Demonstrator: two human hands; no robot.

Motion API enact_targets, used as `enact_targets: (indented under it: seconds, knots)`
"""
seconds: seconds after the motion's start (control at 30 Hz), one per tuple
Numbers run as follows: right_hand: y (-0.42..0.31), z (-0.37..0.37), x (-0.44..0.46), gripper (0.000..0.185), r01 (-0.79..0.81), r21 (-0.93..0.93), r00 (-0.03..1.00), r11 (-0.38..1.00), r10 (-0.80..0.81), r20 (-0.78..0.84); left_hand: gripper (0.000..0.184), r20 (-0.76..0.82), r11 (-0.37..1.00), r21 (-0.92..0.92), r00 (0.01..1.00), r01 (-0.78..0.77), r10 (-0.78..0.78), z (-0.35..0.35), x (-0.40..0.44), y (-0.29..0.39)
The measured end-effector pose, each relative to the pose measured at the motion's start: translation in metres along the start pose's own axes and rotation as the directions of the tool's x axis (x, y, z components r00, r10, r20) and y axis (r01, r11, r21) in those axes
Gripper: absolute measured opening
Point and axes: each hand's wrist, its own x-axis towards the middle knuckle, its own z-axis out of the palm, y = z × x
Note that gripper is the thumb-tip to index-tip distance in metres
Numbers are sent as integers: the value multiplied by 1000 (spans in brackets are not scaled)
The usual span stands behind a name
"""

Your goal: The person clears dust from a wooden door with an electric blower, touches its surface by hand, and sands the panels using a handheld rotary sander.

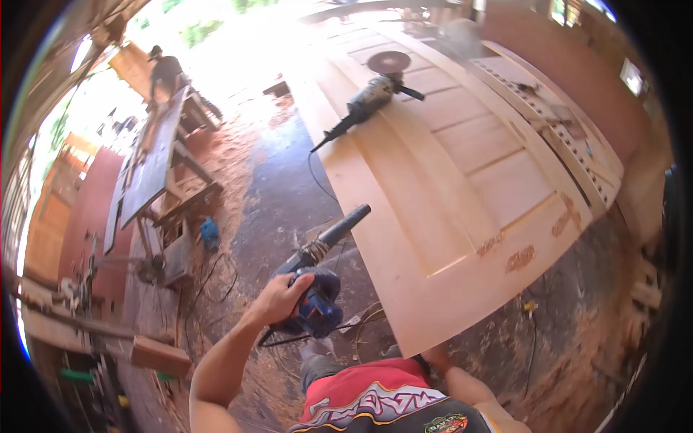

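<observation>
My left hand [280, 297] is closed around the blue blower [316, 303], whose black nozzle [344, 226] points up and right beside the long edge of a pale wooden door [404, 296]. My right hand [435, 355] is by the door's near edge, low in the view; its fingers are mostly hidden there. On the door, a grey angle grinder [370, 99] with a round brown disc [388, 63] lies with its cord hanging off the left edge. Patches of brown shavings [521, 258] show near the door's near right corner.
A person [166, 72] in a hat stands at a long workbench [155, 155] at the upper left. A blue tool [209, 234] lies on the sawdust-covered floor, with cables around it. Beyond the door's right side is another wooden panel [603, 155] with dark holes.
</observation>
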Motion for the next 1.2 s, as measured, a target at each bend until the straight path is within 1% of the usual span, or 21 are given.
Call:
enact_targets:
  seconds: [0.03, 0.1, 0.13, 0.17, 0.23, 0.3, 0.37, 0.43, 0.47, 0.5, 0.53, 0.6, 0.67, 0.7, 0.77, 0.8, 0.87, 0.97, 1.07, 1.13, 1.2]
  knots:
    - [4, 21, -4, 56, -82, 30, 997, 996, 82, 1, 56, 68, 1000, 14, 997, -23, 22, -9, -3, -10]
    - [-19, 57, 1, 68, -12, -453, 999, 892, 33, 37, 54, 163, 998, -27, 985, -53, 57, -29, -15, -35]
    - [-58, 78, 0, 81, -118, -295, 992, 948, 96, -88, 56, 195, 991, -102, 975, -92, 110, -44, -27, -48]
    - [-65, 122, 4, 96, -273, -56, 961, 960, 269, -62, 58, 244, 979, -167, 957, -116, 155, -56, -36, -57]
    - [-140, 169, 23, 103, -156, -311, 987, 938, 139, -78, 62, 287, 962, -242, 938, -128, 197, -79, -47, -82]
    - [-182, 228, 38, 83, -7, -320, 994, 947, -29, -108, 66, 305, 936, -342, 933, -83, 194, -96, -59, -99]
    - [-194, 272, 58, 77, 93, -331, 987, 939, -43, 154, 71, 342, 907, -421, 928, 9, 149, -117, -67, -102]
    - [-201, 296, 49, 51, 41, -426, 969, 904, 68, 237, 77, 385, 845, -512, 921, 153, 66, -145, -70, -127]
    - [-209, 305, 44, 41, 21, -468, 953, 883, 124, 275, 77, 384, 865, -485, 920, 125, 82, -158, -77, -127]
    - [-204, 292, 25, 26, -111, -532, 978, 840, 188, 92, 78, 380, 887, -452, 920, 92, 98, -167, -81, -119]
    - [-198, 262, 2, 25, -240, -575, 957, 782, 292, -4, 77, 409, 916, -399, 903, 47, 131, -174, -73, -116]
    - [-153, 234, -73, 14, -430, -364, 880, 826, 293, -375, 75, 486, 955, -294, 856, -31, 177, -186, -57, -117]
    - [-172, 207, -156, 15, -559, -366, 776, 744, 314, -546, 72, 525, 971, -169, 819, -167, 232, -171, -42, -105]
    - [-203, 205, -191, 19, -689, -307, 692, 656, 470, -549, 71, 542, 966, -114, 801, -231, 255, -162, -32, -96]
    - [-256, 216, -233, 32, -847, -278, 520, 453, 816, -252, 67, 604, 947, 62, 767, -316, 217, -141, -4, -78]
    - [-280, 227, -250, 35, -786, -319, 589, 529, 798, -126, 65, 628, 922, 147, 754, -358, 193, -131, 8, -66]
    - [-318, 237, -252, 35, -803, -40, 595, 595, 803, 9, 64, 635, 851, 239, 739, -467, 227, -113, 29, -38]
    - [-330, 216, -211, 35, -723, 239, 641, 648, 759, -116, 64, 647, 708, 448, 744, -546, 166, -88, 56, 17]
    - [-267, 195, -149, 35, -719, 201, 649, 665, 746, -151, 66, 685, 568, 511, 705, -645, 184, -53, 88, 71]
    - [-227, 183, -109, 37, -684, 136, 668, 716, 691, -277, 68, 740, 464, 498, 638, -733, 214, -24, 114, 103]
    - [-205, 180, -79, 38, -670, 126, 669, 731, 669, -324, 69, 800, 401, 490, 582, -774, 144, -8, 124, 138]
